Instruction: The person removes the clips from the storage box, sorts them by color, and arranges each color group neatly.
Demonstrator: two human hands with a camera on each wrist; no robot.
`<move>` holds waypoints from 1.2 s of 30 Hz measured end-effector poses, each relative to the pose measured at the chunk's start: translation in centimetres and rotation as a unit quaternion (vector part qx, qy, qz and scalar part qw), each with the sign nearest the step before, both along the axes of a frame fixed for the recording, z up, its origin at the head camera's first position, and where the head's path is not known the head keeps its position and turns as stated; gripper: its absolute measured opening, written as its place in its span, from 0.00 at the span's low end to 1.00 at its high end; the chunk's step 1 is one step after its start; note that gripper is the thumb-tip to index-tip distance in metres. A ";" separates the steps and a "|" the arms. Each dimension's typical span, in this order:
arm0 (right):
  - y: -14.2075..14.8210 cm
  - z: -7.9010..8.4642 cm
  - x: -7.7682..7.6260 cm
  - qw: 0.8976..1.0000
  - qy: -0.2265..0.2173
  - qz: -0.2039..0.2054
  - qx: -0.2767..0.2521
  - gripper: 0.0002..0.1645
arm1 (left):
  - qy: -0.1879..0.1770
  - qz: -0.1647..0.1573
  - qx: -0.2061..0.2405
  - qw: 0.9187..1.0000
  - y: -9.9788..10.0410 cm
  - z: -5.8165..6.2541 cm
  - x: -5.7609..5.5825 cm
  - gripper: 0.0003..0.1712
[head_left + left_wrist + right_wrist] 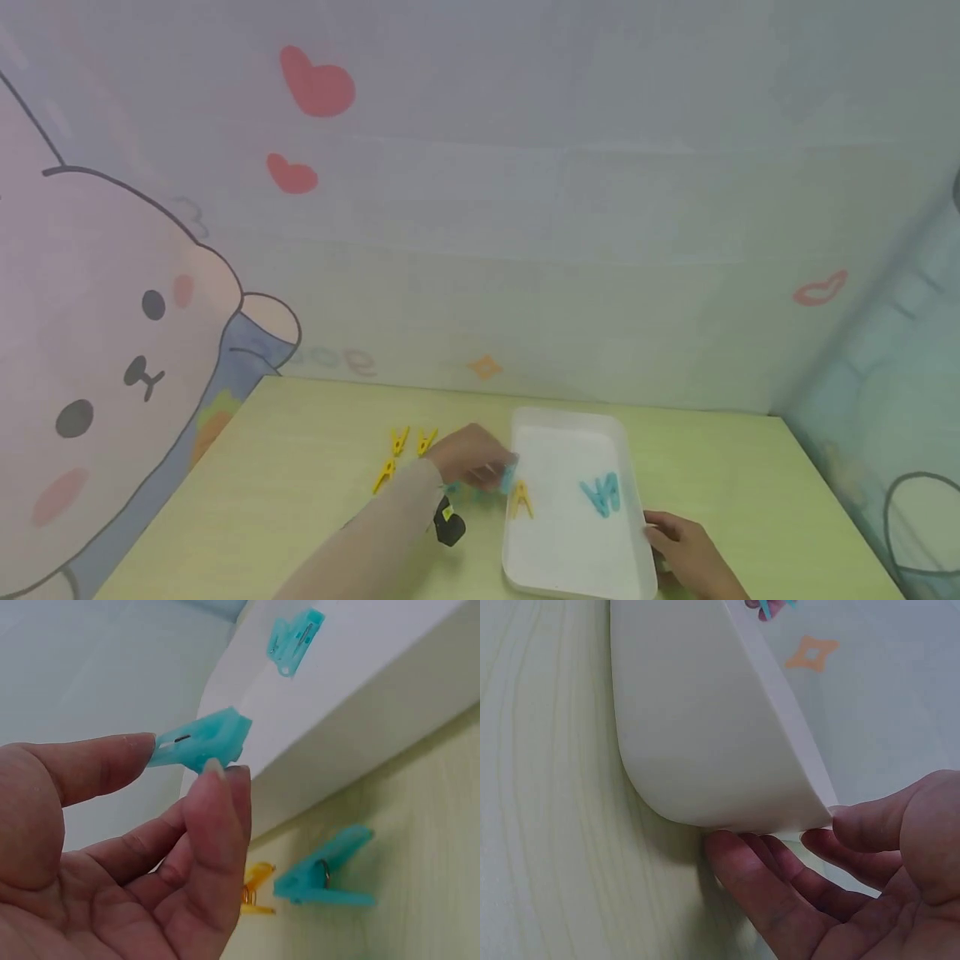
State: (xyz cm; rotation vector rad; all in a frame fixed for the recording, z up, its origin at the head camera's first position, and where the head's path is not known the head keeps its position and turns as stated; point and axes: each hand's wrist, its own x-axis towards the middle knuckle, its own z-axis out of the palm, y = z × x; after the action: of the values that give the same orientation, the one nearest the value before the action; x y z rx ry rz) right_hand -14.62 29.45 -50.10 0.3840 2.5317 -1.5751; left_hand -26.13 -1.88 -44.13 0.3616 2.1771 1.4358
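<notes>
My left hand (472, 457) pinches a teal clothespin (202, 740) between thumb and fingertips, over the left rim of a white tray (570, 550). Inside the tray, teal clothespins (602, 494) lie toward the right side, and a yellow clothespin (522, 499) is near the left wall. My right hand (686, 550) grips the tray's right edge; in the right wrist view its thumb (877, 821) is at the rim and its fingers are against the outer wall. Below the left hand, another teal clothespin (322, 874) and a partly hidden yellow clothespin (259, 889) lie on the table.
Several yellow clothespins (386, 473) lie on the pale wooden table (300, 467) left of the left hand. A black device (448, 525) is at the left wrist. Behind the table hangs a printed cloth (600, 250) with hearts and a cartoon animal.
</notes>
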 end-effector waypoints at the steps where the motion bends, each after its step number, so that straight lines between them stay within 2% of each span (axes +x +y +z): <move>1: 0.0 0.0 0.0 1.000 -0.002 0.001 0.001 0.23 | -0.001 -0.001 0.001 1.000 -0.4 0.0 0.1 0.14; 6: 0.0 -0.1 -0.1 1.000 -0.003 0.004 0.002 0.24 | -0.004 0.012 -0.012 1.000 -2.0 -0.5 0.8 0.13; 14: 0.1 -0.4 -0.3 1.000 -0.017 0.002 0.005 0.24 | 0.005 0.042 -0.040 0.998 -3.2 -1.8 1.9 0.10; 19: 0.3 -0.7 -0.6 1.000 -0.027 0.004 0.005 0.25 | 0.057 0.058 -0.085 0.993 -3.3 -2.9 2.3 0.14; 24: 0.5 -0.8 -0.6 1.000 -0.028 0.002 0.000 0.25 | 0.147 0.068 -0.172 0.972 -2.4 -3.6 3.1 0.22; 29: 0.5 -0.7 -0.4 1.000 -0.028 -0.002 -0.008 0.25 | 0.212 0.091 -0.222 0.948 -1.2 -3.7 4.2 0.21; 33: 0.2 -0.5 -0.3 1.000 -0.020 -0.003 -0.012 0.26 | 0.246 0.105 -0.261 0.928 -0.4 -3.8 4.7 0.20; 36: 0.3 -0.5 -0.2 1.000 -0.007 0.001 -0.009 0.25 | 0.250 0.113 -0.278 0.921 0.0 -3.9 5.0 0.20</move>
State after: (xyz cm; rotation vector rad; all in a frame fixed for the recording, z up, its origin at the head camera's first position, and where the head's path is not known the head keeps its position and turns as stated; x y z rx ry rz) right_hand -14.81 29.79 -50.60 0.3884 2.5056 -1.5863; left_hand -21.08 -1.89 -48.04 0.2936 3.0032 0.8074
